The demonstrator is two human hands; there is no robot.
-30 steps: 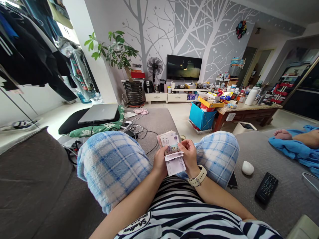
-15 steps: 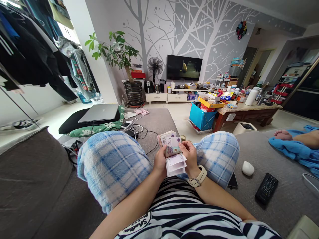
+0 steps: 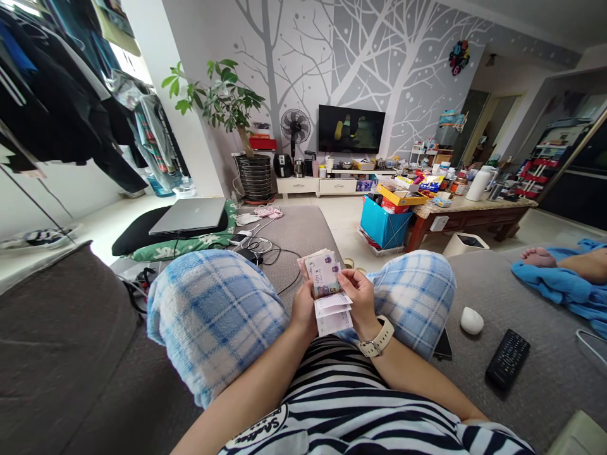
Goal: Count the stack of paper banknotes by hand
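Banknotes (image 3: pixel 331 317) are showing smooth-looking matt paper. Checked trousers (image 3: pixel 218 316) are looking like fuzzy plush cloth, sofa (image 3: pixel 559 385) like rough matt cloth. Laptop (image 3: pixel 190 216) is looking smooth, metallic; remote (image 3: pixel 507 357) like matt plastic. TV screen (image 3: pixel 351 129) is looking glossy. Table leg (image 3: pixel 418 232) is showing wood. Watch strap (image 3: pixel 385 331) is looking smooth, rubbery.

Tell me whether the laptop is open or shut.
Shut: the laptop lies flat with its plain grey lid on top, and no screen or keyboard shows.

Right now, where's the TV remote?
In the head view, the black remote lies on the grey sofa at the person's right, beyond the phone and nearest the white mouse-like object.
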